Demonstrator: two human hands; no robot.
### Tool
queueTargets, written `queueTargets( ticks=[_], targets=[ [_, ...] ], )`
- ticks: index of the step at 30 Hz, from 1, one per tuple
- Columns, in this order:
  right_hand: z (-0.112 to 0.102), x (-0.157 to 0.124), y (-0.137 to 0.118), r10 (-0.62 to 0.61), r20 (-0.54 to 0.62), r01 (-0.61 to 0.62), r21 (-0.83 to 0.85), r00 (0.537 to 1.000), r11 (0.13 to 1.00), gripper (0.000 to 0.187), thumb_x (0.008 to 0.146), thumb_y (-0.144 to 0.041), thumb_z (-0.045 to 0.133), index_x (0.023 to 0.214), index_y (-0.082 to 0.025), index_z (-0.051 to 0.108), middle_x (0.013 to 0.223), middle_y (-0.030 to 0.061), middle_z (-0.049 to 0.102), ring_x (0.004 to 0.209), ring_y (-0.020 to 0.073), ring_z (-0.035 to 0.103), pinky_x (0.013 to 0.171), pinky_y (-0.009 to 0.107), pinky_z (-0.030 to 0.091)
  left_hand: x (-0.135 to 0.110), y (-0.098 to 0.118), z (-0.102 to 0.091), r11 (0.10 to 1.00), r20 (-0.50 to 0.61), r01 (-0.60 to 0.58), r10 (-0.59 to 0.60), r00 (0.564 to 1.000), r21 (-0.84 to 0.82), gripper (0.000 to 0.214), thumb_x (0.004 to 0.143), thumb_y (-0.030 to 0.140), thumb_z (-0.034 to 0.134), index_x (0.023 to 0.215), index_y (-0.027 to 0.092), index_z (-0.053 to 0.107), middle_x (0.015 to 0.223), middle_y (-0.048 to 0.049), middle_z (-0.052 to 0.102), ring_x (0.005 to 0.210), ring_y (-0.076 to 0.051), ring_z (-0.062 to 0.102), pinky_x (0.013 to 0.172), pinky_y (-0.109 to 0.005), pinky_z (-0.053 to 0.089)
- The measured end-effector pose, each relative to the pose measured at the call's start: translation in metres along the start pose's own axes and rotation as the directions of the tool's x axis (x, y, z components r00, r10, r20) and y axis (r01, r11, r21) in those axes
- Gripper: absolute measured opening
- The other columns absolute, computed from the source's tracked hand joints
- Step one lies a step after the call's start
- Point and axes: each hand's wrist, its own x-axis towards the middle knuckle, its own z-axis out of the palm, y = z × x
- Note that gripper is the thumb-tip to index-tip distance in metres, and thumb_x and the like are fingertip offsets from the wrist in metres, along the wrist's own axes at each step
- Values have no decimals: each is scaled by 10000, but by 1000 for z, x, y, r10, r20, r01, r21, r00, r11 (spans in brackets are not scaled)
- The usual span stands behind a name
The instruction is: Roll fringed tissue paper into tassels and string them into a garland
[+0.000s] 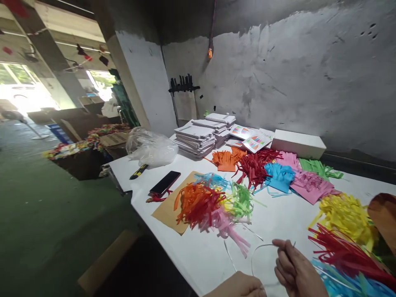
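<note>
My right hand [293, 266], low in the view, is closed in a pinch on a thin white string [261, 246], with a short end standing up past the fingertips. The string curves down toward my left hand [238, 285], which is closed around it at the bottom edge and partly cut off. Strands of string also run up to a bunch of tissue paper tassels [201, 204] in orange, red, pink, yellow, green and blue. These tassels lie partly over a brown paper sheet [167, 212]. Just right of my right hand lie blue tassels [343, 280] and red tassels [349, 251].
Fringed paper bundles [280, 177] in several colours line the back of the white table [198, 251]. Behind them stand stacked white packets [194, 140] and a white box [298, 142]. A phone [165, 182], a cutter knife [139, 171] and a plastic bag [154, 148] lie left.
</note>
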Motion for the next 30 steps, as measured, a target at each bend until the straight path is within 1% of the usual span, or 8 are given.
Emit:
queueTargets(
  ticks=[3, 7, 9, 12, 20, 23, 28, 30],
  targets=[
    [-2, 1, 11, 67, 95, -38, -282, 993, 959, 634, 747, -790, 666, 924, -182, 675, 544, -110, 236, 477, 66, 181, 452, 217, 167, -2, -8, -5, 997, -151, -65, 59, 987, -41, 319, 718, 452, 763, 971, 267, 708, 830, -10, 628, 700, -193, 542, 659, -311, 418],
    [12, 0, 23, 98, 198, 59, -663, 975, 747, 642, 812, -820, 529, 854, -190, 643, 543, -68, 367, 503, 101, 316, 478, 233, 242, -16, 15, -20, 938, -500, -303, 182, 847, -171, 362, 892, 438, 614, 1178, 228, 681, 1110, -96, 615, 858, -206, 578, 715, -308, 478],
    [22, 0, 24, 70, 268, 157, -736, 961, 658, 575, 869, -741, 503, 803, -188, 644, 609, -15, 515, 596, 144, 455, 564, 254, 356, -20, 32, -28, 920, -473, -343, 219, 853, -192, 298, 886, 415, 648, 1070, 203, 746, 1013, -84, 620, 833, -194, 587, 683, -279, 473],
    [30, -4, 21, 62, 337, 225, -742, 939, 632, 428, 889, -583, 548, 797, -181, 663, 788, 42, 664, 780, 203, 570, 719, 288, 434, -20, 47, -34, 918, -453, -359, 253, 855, -166, 168, 823, 328, 733, 804, 170, 788, 799, -49, 625, 741, -169, 583, 685, -267, 455],
    [1, -26, 24, -83, 299, 264, -640, 951, 721, 420, 979, -545, 486, 1155, -209, 666, 849, 39, 657, 609, 135, 581, 553, 241, 461, -17, 47, -33, 858, -488, -258, 10, 873, -444, 290, 824, 420, 742, 738, 142, 733, 661, -41, 665, 604, -140, 559, 548, -228, 425],
    [-3, -31, 29, -249, 316, 402, -689, 915, 603, 306, 1020, -436, 461, 1140, -254, 675, 874, 31, 684, 655, 134, 628, 562, 217, 479, -16, 50, -27, 839, -513, -291, 16, 858, -460, 313, 818, 443, 756, 753, 138, 727, 708, -63, 698, 658, -158, 605, 560, -227, 456],
    [-1, -35, 32, -522, 423, 630, -708, 740, 319, 192, 1003, -268, 514, 1122, -281, 663, 931, 9, 731, 786, 136, 689, 710, 204, 518, -14, 56, -13, 829, -539, -303, 2, 842, -471, 311, 820, 436, 761, 751, 137, 712, 688, -61, 699, 636, -151, 612, 562, -225, 472],
    [1, -37, 31, -522, 379, 593, -731, 764, 337, 175, 1005, -291, 511, 1045, -265, 679, 837, -5, 716, 688, 126, 659, 638, 195, 499, -15, 58, -10, 830, -543, -312, 12, 839, -463, 297, 831, 421, 753, 751, 137, 714, 692, -63, 705, 633, -149, 613, 582, -232, 487]
  ],
)
